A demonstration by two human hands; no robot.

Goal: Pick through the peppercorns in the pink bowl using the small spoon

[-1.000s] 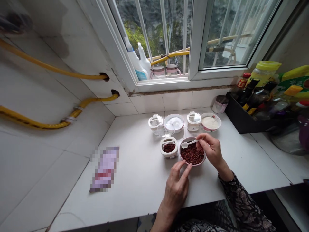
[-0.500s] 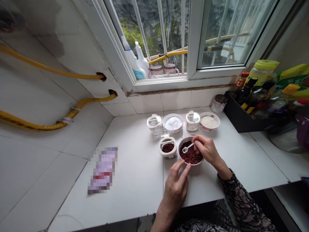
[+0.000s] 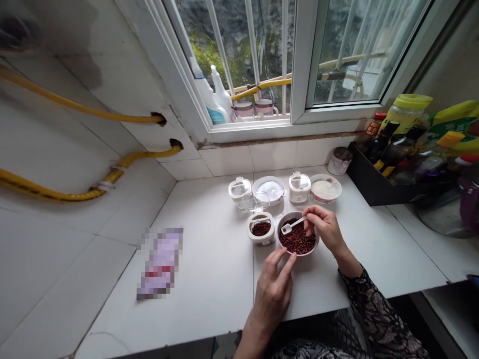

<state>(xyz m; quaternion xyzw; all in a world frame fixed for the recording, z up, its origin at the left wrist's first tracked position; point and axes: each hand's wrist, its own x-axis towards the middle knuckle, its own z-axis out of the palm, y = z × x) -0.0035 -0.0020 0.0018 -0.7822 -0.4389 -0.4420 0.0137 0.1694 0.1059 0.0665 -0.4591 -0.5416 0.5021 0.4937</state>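
Note:
A small white spoon (image 3: 295, 225) is pinched in my right hand (image 3: 326, 230). Its scoop end hangs over a bowl (image 3: 316, 249) of dark red-brown peppercorn-like spice (image 3: 299, 240). My left hand (image 3: 275, 281) has its fingers stretched out and apart, with two fingertips against the near rim of the bowl. Just left of the bowl stands a small square jar (image 3: 261, 239) with its clear lid raised, part filled with the same dark spice. No clear heap of spice shows in the scoop.
Behind stand two clear-lidded jars (image 3: 240, 191), a bowl of white grains (image 3: 269, 179) and a bowl of off-white powder (image 3: 325, 178). A black box (image 3: 368, 184) of bottles is at the right. A blurred purple packet (image 3: 160, 262) lies left on the white counter (image 3: 209, 279).
My right hand has shifted slightly right and back, and the spoon has risen a little over the spice. My left hand stays at the bowl's rim.

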